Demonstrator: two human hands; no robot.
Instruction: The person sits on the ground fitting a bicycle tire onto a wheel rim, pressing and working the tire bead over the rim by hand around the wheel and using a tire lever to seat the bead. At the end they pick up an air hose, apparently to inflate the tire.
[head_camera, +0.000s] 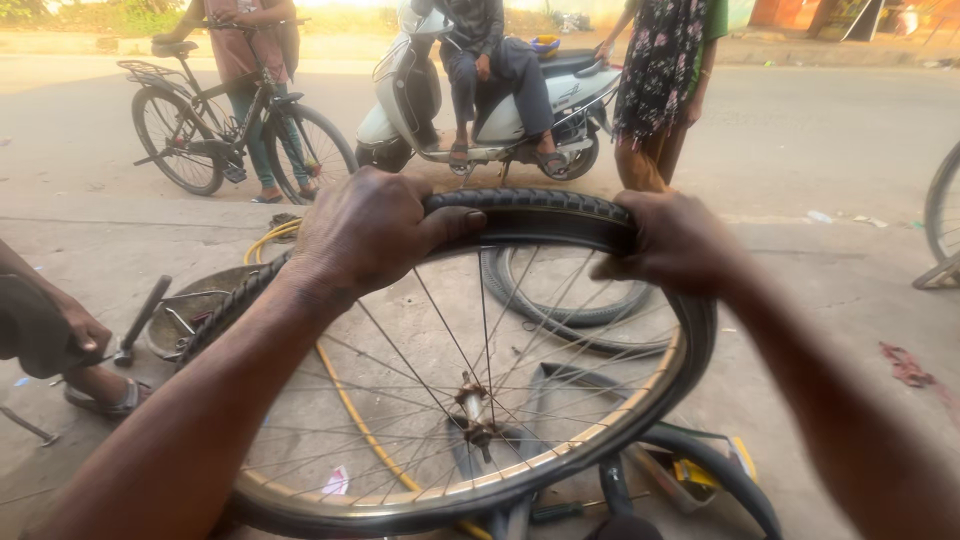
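Note:
A spoked bicycle wheel (520, 470) with a metal rim and black tyre (540, 212) stands upright in front of me. My left hand (365, 228) clamps over the tyre at the wheel's top left, fingers wrapped round it. My right hand (675, 243) grips the tyre at the top right, pressing it against the rim. The hub (473, 408) with its axle sits in the wheel's middle. Both forearms reach in from the bottom corners.
A loose tyre (575, 312) lies on the concrete behind the wheel, next to a yellow hose (268, 238). A squatting person's hand (85, 330) holds a hammer (138, 322) at left. People with a bicycle (235, 130) and a white scooter (490, 100) stand on the road.

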